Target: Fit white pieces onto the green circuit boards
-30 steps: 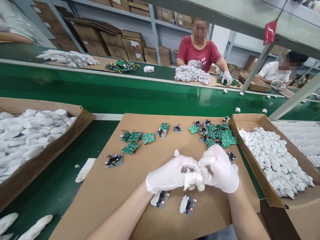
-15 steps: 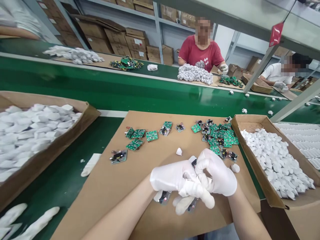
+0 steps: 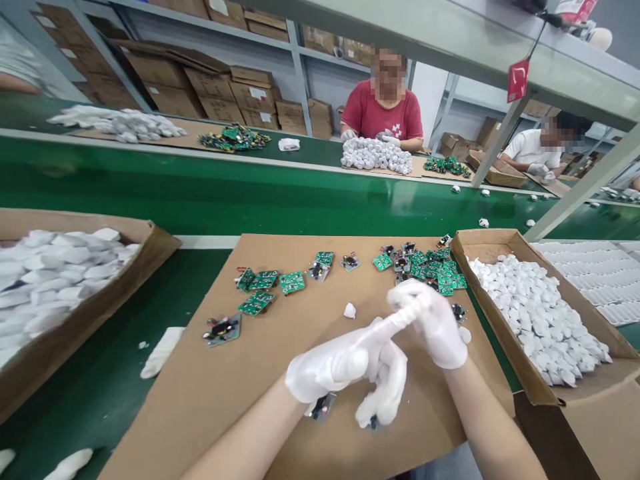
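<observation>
Both my hands wear white gloves and meet above the brown cardboard sheet (image 3: pixel 235 393). My left hand (image 3: pixel 350 360) has one gloved finger stretched to the right, its other fingers spread and bent downward. My right hand (image 3: pixel 433 320) is closed in a pinch around the tip of that stretched glove finger (image 3: pixel 400 320). Under my left wrist lies a small circuit board (image 3: pixel 321 407); another is mostly hidden below the bent fingers. A small white piece (image 3: pixel 350 311) sits just beyond my hands. A second white piece (image 3: pixel 465 335) lies right of my right hand.
Green circuit boards (image 3: pixel 257 303) lie left on the sheet, and a pile (image 3: pixel 437 267) lies back right. Cardboard boxes of white pieces stand left (image 3: pixel 160 243) and right (image 3: pixel 540 393). Beyond the green belt (image 3: pixel 210 193), a person in red (image 3: pixel 383 110) works. A slanted metal post (image 3: pixel 585 180) rises right.
My hands have drawn apart: the right moved up, stretching a finger of the left glove between them. My left hand's other fingers now hang lower and more spread. The whole view has shifted slightly.
</observation>
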The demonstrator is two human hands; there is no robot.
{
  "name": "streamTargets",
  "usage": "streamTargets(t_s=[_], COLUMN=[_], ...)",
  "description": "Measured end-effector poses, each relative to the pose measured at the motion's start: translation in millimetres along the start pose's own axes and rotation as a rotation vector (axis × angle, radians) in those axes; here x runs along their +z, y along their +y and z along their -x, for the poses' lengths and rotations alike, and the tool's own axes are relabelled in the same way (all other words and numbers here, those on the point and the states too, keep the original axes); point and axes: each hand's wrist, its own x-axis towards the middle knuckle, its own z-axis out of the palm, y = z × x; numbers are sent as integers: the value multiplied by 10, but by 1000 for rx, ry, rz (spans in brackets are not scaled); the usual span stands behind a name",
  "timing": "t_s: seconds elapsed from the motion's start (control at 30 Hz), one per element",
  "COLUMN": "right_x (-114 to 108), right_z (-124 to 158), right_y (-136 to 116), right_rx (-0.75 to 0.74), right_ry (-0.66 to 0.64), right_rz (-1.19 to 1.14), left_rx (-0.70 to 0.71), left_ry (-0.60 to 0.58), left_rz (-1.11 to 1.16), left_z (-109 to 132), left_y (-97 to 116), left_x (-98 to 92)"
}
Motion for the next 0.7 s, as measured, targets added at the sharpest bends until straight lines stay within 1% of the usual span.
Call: streamTargets(t_s=[0.07,0.13,0.2,0.23,0.27,0.3,0.37,0.4,0.43,0.5,0.57,0.63,0.7], right_x=[-67,-89,-63,-41,-18,1,25,29,27,16,2,-8,-10], right_z=[29,49,62,69,78,88,109,116,119,105,66,23,-6], right_y=[79,116,94,67,36,7,-32,-37,-35,-22,-15,-25,-44], right_rx=[-12,-40,-62,-54,-28,6,42,18,-41,-207,-328,-364,-344], right_ry=[62,64,41,55,101,178,369,439,475,462,426,409,417], right_rz=[-104,-185,-280,-314,-322,-298,-144,-44,52,226,374,492,555], left_rx=[29,16,-5,0,16,35,61,69,58,4,-33,-37,-28], left_ry=[14,34,52,70,101,142,248,314,378,475,513,517,524], left_rz=[71,81,57,41,23,-4,-86,-141,-207,-352,-472,-542,-564], left_z=[-6,-24,-43,-50,-54,-57,-57,-54,-50,-38,-24,-13,-9], left_y=[-10,-15,-12,-9,-6,-4,-4,-6,-11,-26,-51,-84,-114], left_x=[5,9,18,25,35,46,70,80,87,92,82,65,48])
